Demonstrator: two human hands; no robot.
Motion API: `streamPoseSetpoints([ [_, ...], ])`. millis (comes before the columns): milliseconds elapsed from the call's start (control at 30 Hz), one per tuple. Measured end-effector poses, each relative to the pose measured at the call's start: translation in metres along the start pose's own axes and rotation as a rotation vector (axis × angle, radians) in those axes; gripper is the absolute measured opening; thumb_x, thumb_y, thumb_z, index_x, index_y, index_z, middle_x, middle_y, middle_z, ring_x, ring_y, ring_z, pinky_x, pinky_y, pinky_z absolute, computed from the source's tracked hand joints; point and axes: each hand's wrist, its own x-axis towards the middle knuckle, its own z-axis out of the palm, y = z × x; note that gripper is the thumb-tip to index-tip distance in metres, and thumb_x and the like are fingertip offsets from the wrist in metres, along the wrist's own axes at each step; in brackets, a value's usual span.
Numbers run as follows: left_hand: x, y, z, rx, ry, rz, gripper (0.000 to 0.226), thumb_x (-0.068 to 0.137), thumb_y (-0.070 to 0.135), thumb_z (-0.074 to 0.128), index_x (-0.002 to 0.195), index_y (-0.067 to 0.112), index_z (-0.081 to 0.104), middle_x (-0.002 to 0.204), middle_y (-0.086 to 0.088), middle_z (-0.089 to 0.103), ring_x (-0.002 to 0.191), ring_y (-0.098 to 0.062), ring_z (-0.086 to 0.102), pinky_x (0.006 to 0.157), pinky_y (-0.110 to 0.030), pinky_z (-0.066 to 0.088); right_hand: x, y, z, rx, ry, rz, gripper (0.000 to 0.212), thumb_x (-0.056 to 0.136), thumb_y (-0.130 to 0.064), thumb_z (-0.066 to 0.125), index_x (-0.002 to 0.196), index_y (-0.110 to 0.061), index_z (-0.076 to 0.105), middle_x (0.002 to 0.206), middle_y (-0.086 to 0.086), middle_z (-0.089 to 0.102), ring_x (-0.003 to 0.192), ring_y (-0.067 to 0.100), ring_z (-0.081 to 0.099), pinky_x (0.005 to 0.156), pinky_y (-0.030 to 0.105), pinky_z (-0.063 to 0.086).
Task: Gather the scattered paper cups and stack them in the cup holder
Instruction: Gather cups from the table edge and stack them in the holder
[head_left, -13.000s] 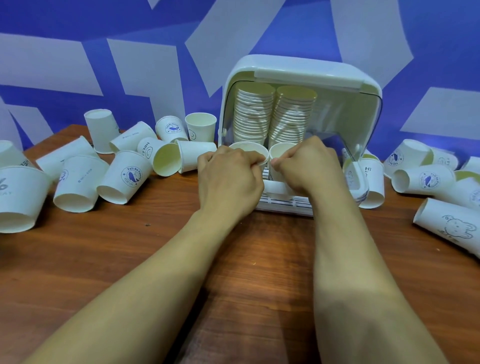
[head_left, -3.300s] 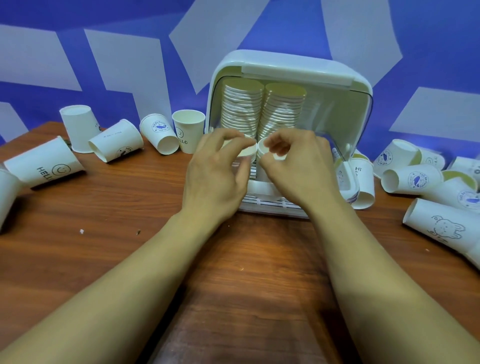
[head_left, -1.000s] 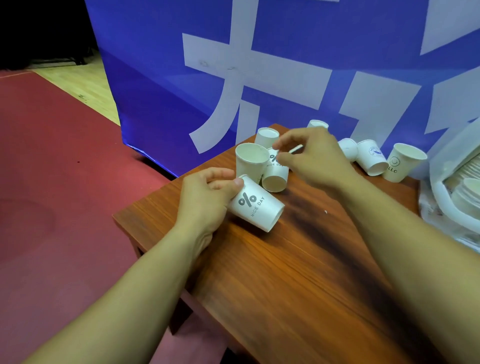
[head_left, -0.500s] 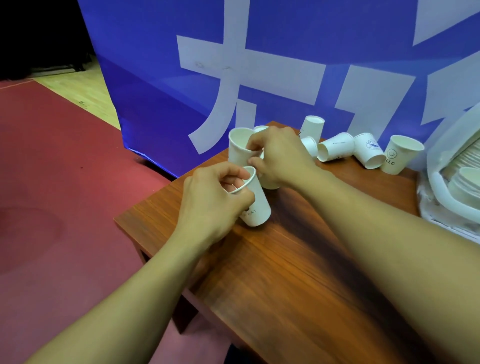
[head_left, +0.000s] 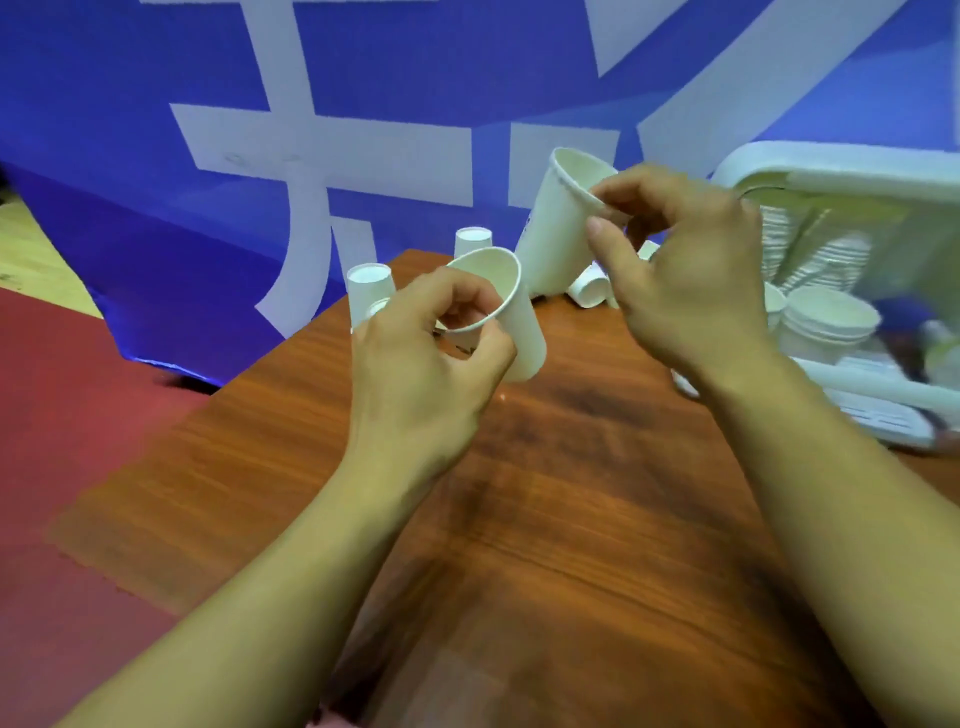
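Observation:
My left hand grips a white paper cup by its rim, held above the wooden table. My right hand pinches the rim of a second white paper cup, lifted higher and tilted, just right of the first. The white cup holder stands at the right with stacks of cups inside it. Loose cups stay near the table's far edge: one upside down, another behind it, one on its side.
A blue banner with white shapes hangs right behind the table. The table's left edge drops off to a red floor. The holder's white slotted base juts out at the right.
Both hands lifted their cups off the table and swung right toward the holder. The view turned right, bringing the holder further into sight.

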Motion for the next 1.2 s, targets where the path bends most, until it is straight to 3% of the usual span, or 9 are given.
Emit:
streamPoseSetpoints([
  [133,0.003,0.019,0.046,-0.055,-0.035,0.082,0.004,0.083,0.016,0.065,0.083,0.02,0.062,0.077,0.012,0.058,0.074,-0.01,0.053,0.068,-0.029,0.046,0.004,0.039,-0.037,-0.05,0.103,0.013,0.013,0.088,-0.019,0.061,0.096,-0.016,0.07,0.082,-0.006,0.066,0.07,0.014,0.058,0.072,0.034,0.048],
  [300,0.022,0.05,0.11,-0.092,-0.021,0.167,0.003,0.085,0.014,0.065,0.086,0.016,0.063,0.081,0.01,0.061,0.076,-0.009,0.056,0.071,-0.028,0.047,0.013,0.094,-0.088,-0.119,0.25,0.092,0.018,0.087,-0.026,0.059,0.095,-0.019,0.074,0.079,-0.007,0.067,0.071,0.014,0.062,0.072,0.033,0.051],
  [533,0.04,0.092,0.208,-0.15,-0.006,0.203,0.005,0.085,0.015,0.061,0.088,0.016,0.065,0.084,0.007,0.065,0.083,-0.013,0.059,0.078,-0.033,0.048,0.013,0.15,-0.137,-0.233,0.105,0.201,0.015,0.084,-0.028,0.064,0.09,-0.024,0.077,0.074,-0.018,0.065,0.069,0.001,0.061,0.073,0.035,0.054],
  [633,0.045,0.099,0.234,-0.161,0.014,0.193,0.007,0.083,0.017,0.059,0.087,0.02,0.064,0.084,0.009,0.065,0.085,-0.018,0.06,0.08,-0.037,0.048,0.01,0.166,-0.143,-0.258,0.063,0.213,0.013,0.083,-0.025,0.066,0.088,-0.026,0.078,0.068,-0.023,0.061,0.061,-0.006,0.054,0.073,0.027,0.052],
  [833,0.053,0.09,0.25,-0.113,0.037,0.189,0.01,0.083,0.021,0.058,0.089,0.019,0.066,0.085,0.008,0.066,0.086,-0.017,0.061,0.08,-0.036,0.048,0.006,0.182,-0.147,-0.239,0.061,0.241,0.012,0.084,-0.023,0.068,0.089,-0.026,0.078,0.069,-0.026,0.059,0.062,-0.015,0.053,0.064,0.007,0.042],
  [967,0.056,0.081,0.246,-0.083,0.045,0.165,0.012,0.083,0.021,0.058,0.09,0.019,0.067,0.086,0.009,0.066,0.085,-0.013,0.06,0.079,-0.02,0.043,0.003,0.186,-0.143,-0.234,0.038,0.252,0.012,0.082,-0.021,0.068,0.088,-0.024,0.078,0.067,-0.023,0.06,0.06,-0.013,0.053,0.064,0.009,0.041],
  [1200,0.053,0.069,0.239,-0.055,0.028,0.164,0.011,0.083,0.019,0.061,0.091,0.017,0.069,0.087,0.004,0.068,0.087,-0.019,0.061,0.079,-0.034,0.046,0.0,0.186,-0.133,-0.264,0.015,0.262,0.012,0.079,-0.021,0.07,0.086,-0.024,0.079,0.065,-0.019,0.062,0.06,-0.001,0.053,0.069,0.02,0.047],
])
